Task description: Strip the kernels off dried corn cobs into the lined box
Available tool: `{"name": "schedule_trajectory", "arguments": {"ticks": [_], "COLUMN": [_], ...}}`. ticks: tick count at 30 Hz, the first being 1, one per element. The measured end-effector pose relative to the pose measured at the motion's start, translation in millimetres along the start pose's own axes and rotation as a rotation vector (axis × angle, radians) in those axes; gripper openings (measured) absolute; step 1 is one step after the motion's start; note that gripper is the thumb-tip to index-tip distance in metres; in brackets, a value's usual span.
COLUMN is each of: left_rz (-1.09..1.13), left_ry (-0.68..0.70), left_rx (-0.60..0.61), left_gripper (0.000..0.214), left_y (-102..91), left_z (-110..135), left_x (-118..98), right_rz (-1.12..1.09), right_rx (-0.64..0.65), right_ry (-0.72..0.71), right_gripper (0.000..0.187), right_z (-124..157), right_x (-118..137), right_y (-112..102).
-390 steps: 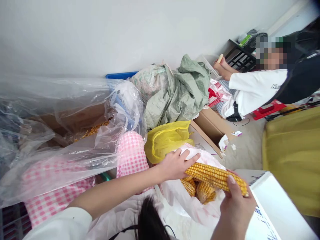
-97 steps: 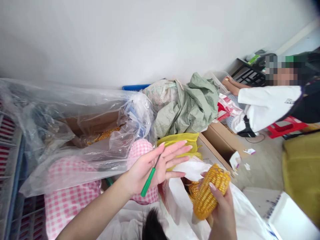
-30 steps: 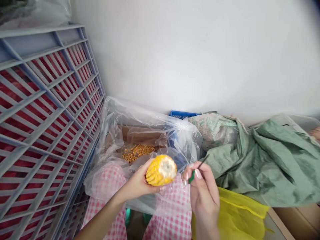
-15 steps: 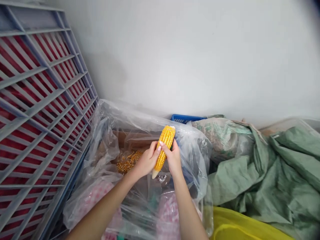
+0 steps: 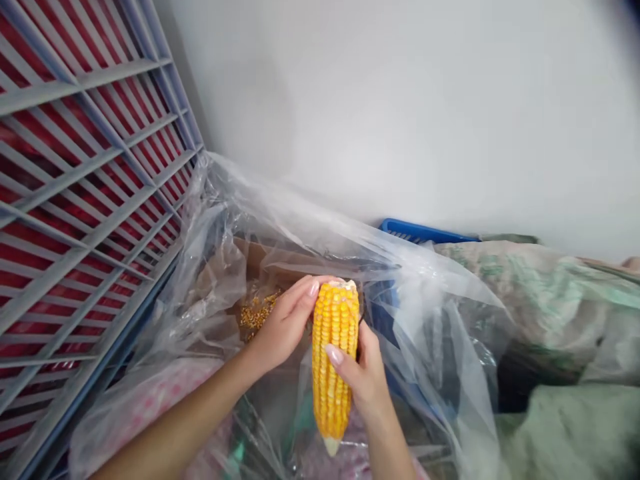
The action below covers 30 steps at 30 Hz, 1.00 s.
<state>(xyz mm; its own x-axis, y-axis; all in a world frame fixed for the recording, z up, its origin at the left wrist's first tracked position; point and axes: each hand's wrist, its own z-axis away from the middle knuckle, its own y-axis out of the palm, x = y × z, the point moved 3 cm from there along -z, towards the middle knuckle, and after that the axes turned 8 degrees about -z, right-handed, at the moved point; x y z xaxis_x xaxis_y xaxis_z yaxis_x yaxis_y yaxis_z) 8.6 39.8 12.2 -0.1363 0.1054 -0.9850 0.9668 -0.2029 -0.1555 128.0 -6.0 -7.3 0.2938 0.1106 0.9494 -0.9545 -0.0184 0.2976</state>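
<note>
A yellow ear of dried corn (image 5: 334, 352) stands almost upright in both my hands, its pale tip pointing down. My left hand (image 5: 284, 325) grips its upper left side with the fingers curled round the top. My right hand (image 5: 365, 373) wraps it from the right, thumb across the kernels. The green-handled tool seen earlier is hidden. Behind the ear, loose corn kernels (image 5: 256, 312) lie in a cardboard box (image 5: 260, 257) lined with a clear plastic bag (image 5: 310, 227).
A grey-blue slatted crate wall (image 5: 85, 173) with red behind it rises on the left. A white wall (image 5: 400, 107) runs behind. A blue basket rim (image 5: 420, 232) and greenish woven sacks (image 5: 550, 293) lie on the right. My pink checked trousers (image 5: 150, 407) show under the plastic.
The ear passed from my right hand to both hands and now sits lower and upright over the box. The view swung left and nearer; the green tool has dropped out of sight.
</note>
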Motion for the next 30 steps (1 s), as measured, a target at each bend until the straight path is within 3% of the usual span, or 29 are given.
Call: {"name": "schedule_trajectory", "arguments": {"ticks": [3, 7, 14, 19, 30], "left_rz": [0.124, 0.154, 0.086, -0.118, -0.294], "left_ry": [-0.036, -0.050, 0.040, 0.105, -0.115], "left_rx": [0.076, 0.077, 0.237, 0.319, 0.321], "left_gripper": [0.040, 0.038, 0.035, 0.035, 0.047], "left_y": [2.6, 2.5, -10.9, -21.8, -30.3], "left_z": [-2, -2, -2, 1, -8], "left_x": [1, 0, -12, -18, 11], "right_rz": [-0.151, -0.266, -0.263, -0.271, -0.213], "right_rx": [0.055, 0.102, 0.174, 0.199, 0.088], "right_ry": [0.116, 0.221, 0.304, 0.381, 0.508], "right_gripper": [0.042, 0.044, 0.046, 0.043, 0.038], "right_z": [3, 0, 3, 4, -12], "right_x": [-6, -10, 6, 4, -18], "right_y": [-2, -2, -2, -2, 7]}}
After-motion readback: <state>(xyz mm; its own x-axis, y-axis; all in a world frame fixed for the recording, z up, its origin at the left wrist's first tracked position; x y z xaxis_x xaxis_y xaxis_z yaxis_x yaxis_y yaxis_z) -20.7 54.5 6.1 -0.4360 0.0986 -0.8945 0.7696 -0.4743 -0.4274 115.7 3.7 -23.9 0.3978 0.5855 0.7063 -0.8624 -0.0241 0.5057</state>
